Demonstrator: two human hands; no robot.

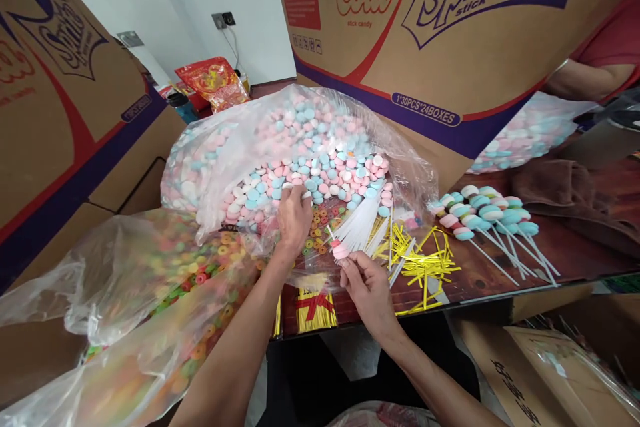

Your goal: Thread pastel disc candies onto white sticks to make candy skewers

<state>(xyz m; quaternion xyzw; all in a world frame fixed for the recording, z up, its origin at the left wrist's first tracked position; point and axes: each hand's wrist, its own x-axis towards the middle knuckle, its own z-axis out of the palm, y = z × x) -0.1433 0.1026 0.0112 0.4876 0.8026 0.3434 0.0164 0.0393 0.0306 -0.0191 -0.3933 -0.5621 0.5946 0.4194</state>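
Holding pastel candies [330, 177], a clear bag [227, 160] lies by the left hand [295, 217].

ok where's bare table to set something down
Bare table shows between yellow ties and skewered candies, and right of those, below the brown cloth. It's crowded around left hand and right hand with loose candies and white sticks.

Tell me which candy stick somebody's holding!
The pink candy stick, pinched in the right hand. The other candy sticks lie bunched together on the table, farther right.
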